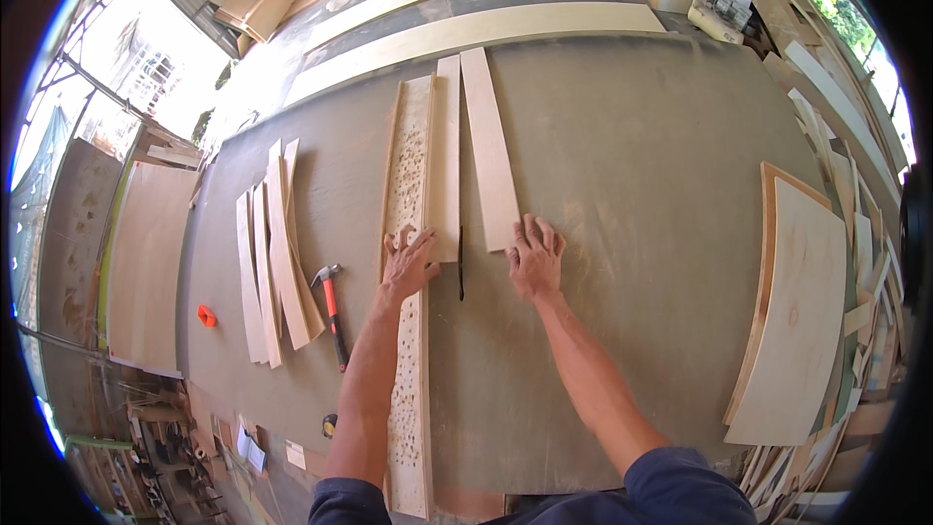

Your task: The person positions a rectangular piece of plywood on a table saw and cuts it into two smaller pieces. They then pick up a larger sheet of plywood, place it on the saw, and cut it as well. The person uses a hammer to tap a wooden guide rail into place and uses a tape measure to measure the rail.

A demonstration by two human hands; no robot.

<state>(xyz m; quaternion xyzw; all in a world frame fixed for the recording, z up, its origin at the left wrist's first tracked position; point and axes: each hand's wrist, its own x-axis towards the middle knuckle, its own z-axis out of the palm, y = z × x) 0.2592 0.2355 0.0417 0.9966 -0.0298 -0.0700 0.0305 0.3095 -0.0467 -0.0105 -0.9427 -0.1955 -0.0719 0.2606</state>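
My left hand (408, 264) rests with spread, bent fingers across a long pitted wooden rail (408, 170) and the near end of a pale wooden strip (446, 156) lying along its right side. A narrow dark slot with a thin blade-like piece (461, 272) runs just right of that strip. My right hand (536, 258) is closed at the near right corner of a second pale strip (491, 151), its thumb at the end edge. This strip lies slightly angled, and a gap between the two strips widens toward me.
Left on the grey-brown tabletop (641, 331) lie several thin wood strips (277, 262), a claw hammer (332, 316), a small orange object (206, 316) and a tape measure (329, 425). Flat panels (797, 316) lie at the right edge. Long boards (486, 27) lie beyond the far edge.
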